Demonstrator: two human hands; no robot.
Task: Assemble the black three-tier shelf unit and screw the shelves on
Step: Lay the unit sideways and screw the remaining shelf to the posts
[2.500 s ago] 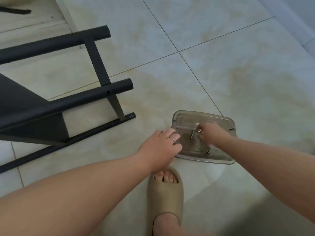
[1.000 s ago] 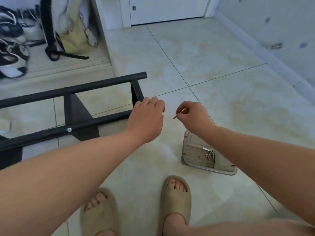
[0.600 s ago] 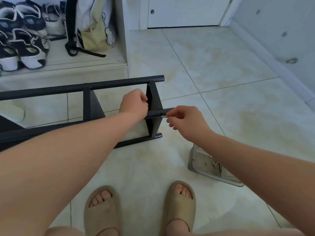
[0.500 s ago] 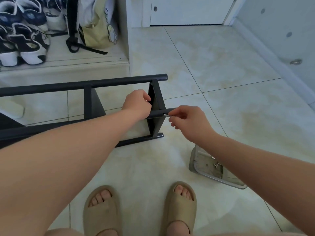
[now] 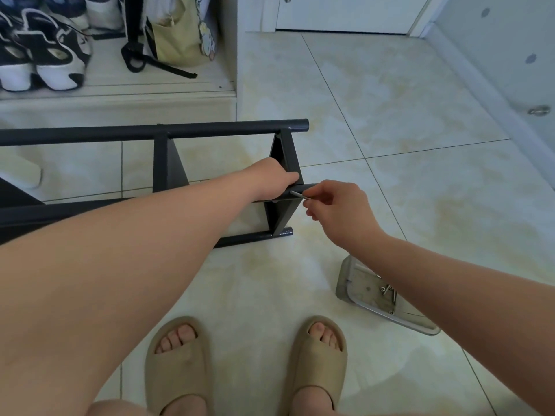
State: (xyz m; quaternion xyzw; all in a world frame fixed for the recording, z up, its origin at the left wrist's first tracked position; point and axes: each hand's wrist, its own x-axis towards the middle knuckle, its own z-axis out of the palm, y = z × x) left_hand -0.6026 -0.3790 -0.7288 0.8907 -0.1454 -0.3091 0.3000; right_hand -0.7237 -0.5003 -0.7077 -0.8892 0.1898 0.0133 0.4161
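Bracing the shelf unit (image 5: 210,132), on its side at ten o'clock, with the left hand (image 5: 270,180) gripping its tube (image 5: 309,186) and easing the screw (image 5: 298,195) pinched in the right hand (image 5: 339,211) squarely into it.

My head carries the only camera, a wide-angle one. It looks forward and steeply down, close above the black shelf frame (image 5: 228,132) lying on the tiled floor (image 5: 390,121). My sandals (image 5: 180,364) are nearer me than the frame.
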